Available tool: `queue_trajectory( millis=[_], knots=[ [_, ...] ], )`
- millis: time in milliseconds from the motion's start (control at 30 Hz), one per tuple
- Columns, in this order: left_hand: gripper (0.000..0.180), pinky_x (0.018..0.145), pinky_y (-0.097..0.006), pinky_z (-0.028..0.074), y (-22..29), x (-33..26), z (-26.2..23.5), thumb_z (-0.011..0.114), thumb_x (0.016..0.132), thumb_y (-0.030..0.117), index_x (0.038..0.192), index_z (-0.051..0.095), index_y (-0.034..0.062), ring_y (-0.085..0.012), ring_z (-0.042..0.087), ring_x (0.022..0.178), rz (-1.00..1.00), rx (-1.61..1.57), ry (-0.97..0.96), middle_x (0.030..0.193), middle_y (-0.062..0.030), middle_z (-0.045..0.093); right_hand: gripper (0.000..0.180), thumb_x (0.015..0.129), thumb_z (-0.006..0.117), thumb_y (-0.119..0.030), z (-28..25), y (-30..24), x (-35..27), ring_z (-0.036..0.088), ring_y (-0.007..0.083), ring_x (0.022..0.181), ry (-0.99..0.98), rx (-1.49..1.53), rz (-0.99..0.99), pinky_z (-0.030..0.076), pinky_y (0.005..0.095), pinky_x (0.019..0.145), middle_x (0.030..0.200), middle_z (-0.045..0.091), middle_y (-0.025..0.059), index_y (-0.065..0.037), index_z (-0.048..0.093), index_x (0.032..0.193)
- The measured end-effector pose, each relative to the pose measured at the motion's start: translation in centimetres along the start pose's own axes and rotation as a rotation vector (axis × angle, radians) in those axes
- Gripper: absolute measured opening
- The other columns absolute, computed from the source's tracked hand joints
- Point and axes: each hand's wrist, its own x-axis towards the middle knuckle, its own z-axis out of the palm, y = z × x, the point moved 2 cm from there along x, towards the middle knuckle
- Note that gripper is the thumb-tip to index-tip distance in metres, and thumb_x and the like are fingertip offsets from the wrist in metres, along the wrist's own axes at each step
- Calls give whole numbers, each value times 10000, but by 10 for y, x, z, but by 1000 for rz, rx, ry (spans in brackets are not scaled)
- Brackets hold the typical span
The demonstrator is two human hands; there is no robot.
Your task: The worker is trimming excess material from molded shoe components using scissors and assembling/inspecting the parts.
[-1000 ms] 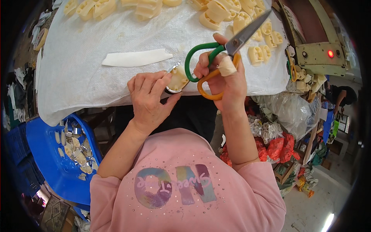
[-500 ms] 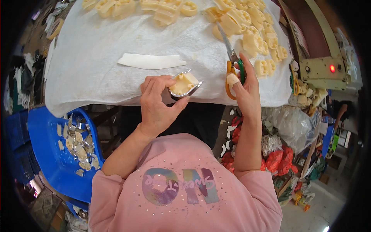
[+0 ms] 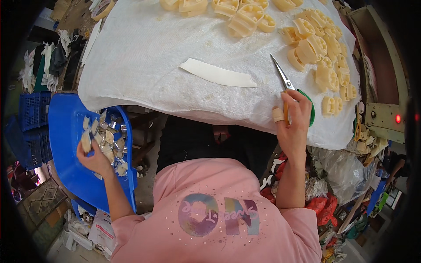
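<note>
My left hand (image 3: 95, 160) is down in a blue plastic bin (image 3: 66, 131) at the left. Its fingers are closed on a slim cream plastic piece (image 3: 86, 143), partly hidden by the fingers. Several cream pieces with shiny silver edging (image 3: 108, 136) lie in the bin around it. Over the front part of the table, my right hand (image 3: 294, 116) grips scissors (image 3: 287, 82) with orange and green handles. Their blades point away from me and to the left, nearly together. A beige wrap covers part of my right thumb. Left of the scissors lies a curved white strip (image 3: 218, 73).
A white cloth (image 3: 144, 70) covers the table. Cream molded parts (image 3: 313, 48) are heaped at its far right, more (image 3: 245, 19) along the far side. A machine with a lit red lamp (image 3: 397, 118) stands at right. Red bags (image 3: 322, 206) and clear plastic lie below it.
My left hand has gone from the table's front edge, where it held a silver-edged cream piece, down into the blue bin. The scissors have come down closer to the cloth. The view has shifted left.
</note>
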Motion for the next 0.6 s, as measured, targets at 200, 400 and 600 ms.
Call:
queue_trajectory(
  millis=[200, 400, 600],
  knots=[
    [457, 951, -393, 380, 23, 4, 10, 684, 777, 108, 1197, 532, 12, -306, 481, 1086, 65, 169, 77, 1130, -168, 543, 348, 719, 684, -32, 27, -22, 23, 484, 320, 1025, -81, 26, -192, 404, 417, 878, 1160, 536, 123, -42, 592, 1054],
    [243, 850, -271, 403, 174, -31, 70, 619, 771, -19, 1012, 591, 6, -180, 529, 953, 342, -522, -447, 1026, -78, 583, 307, 705, 716, -102, 66, -41, 52, 512, 313, 956, -65, 30, -283, 434, 395, 816, 1017, 566, 127, -8, 599, 972],
    [177, 731, -254, 460, 241, -66, 73, 582, 811, -33, 987, 597, -17, -164, 579, 789, 453, -741, -877, 903, -82, 611, 138, 691, 613, -67, 83, -37, 56, 510, 287, 846, -61, -215, -370, 432, 386, 730, 874, 534, 123, -8, 596, 815]
  ],
)
